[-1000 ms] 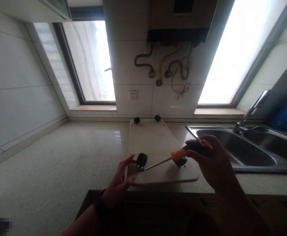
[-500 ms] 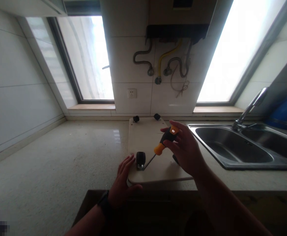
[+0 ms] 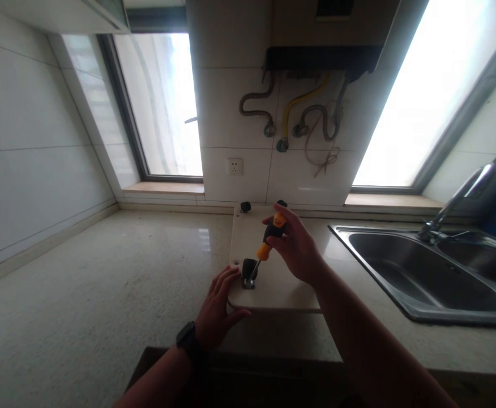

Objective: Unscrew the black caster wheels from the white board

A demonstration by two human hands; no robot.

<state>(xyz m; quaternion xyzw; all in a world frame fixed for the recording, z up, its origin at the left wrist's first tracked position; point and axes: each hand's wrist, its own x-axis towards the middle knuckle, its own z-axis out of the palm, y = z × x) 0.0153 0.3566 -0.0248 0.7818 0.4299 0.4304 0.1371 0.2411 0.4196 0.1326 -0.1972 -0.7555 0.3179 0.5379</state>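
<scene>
A pale board (image 3: pixel 282 294) lies on the counter with black casters on it. My right hand (image 3: pixel 298 243) grips an orange and black screwdriver (image 3: pixel 270 233), tilted, its tip down at the metal plate of the near-left caster (image 3: pixel 249 268). Whether the tip sits in a screw is too small to tell. Against the board's near-left corner rests my left hand (image 3: pixel 219 306), fingers stretched beside that caster and thumb along the front edge. At the far end stand two more casters, one on the left (image 3: pixel 245 207) and one on the right (image 3: pixel 281 203). My right hand and forearm hide the board's near-right part.
To the right is a steel double sink (image 3: pixel 409 309) with a faucet (image 3: pixel 456 198). The stone counter (image 3: pixel 146 272) spreads leftward. On the wall behind are a socket (image 3: pixel 235 166) and pipes (image 3: pixel 288 107) under a heater (image 3: pixel 328 34).
The screwdriver and my right hand have moved left and stand steeper, the tip shifting on the caster's plate from its right side. My left hand stays at the corner. The view has shifted slightly.
</scene>
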